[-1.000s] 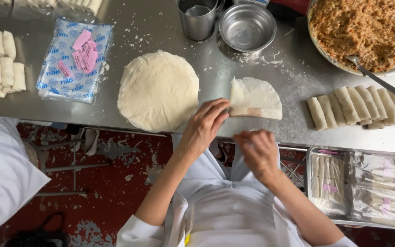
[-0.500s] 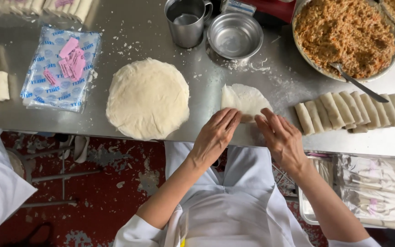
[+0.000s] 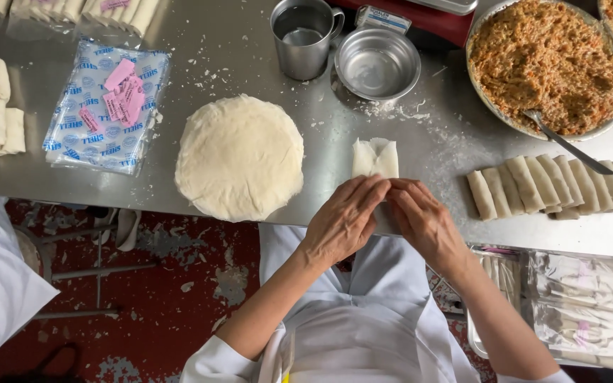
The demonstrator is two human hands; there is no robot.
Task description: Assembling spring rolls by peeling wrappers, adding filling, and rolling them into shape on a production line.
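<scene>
Both hands on bench (image 3: 250, 64): left hand (image 3: 342, 220), right hand (image 3: 427, 223) fingers grasping spring roll wrapper (image 3: 375, 157) near edge (folded end beyond fingertips); wrapper stack (image 3: 239, 157) left.

Just past your left hand (image 3: 344, 220) and right hand (image 3: 423, 221) the folded wrapper (image 3: 375, 157) is pale cream on the dull grey steel bench (image 3: 427, 152), which is dusted with white specks. Left of your left hand the stack of round sheets (image 3: 240, 157) is off-white. Beyond your right hand the filling (image 3: 546, 55) is orange-brown flecked with tan. Under your arms the floor (image 3: 179, 284) is worn red with grey patches.
</scene>
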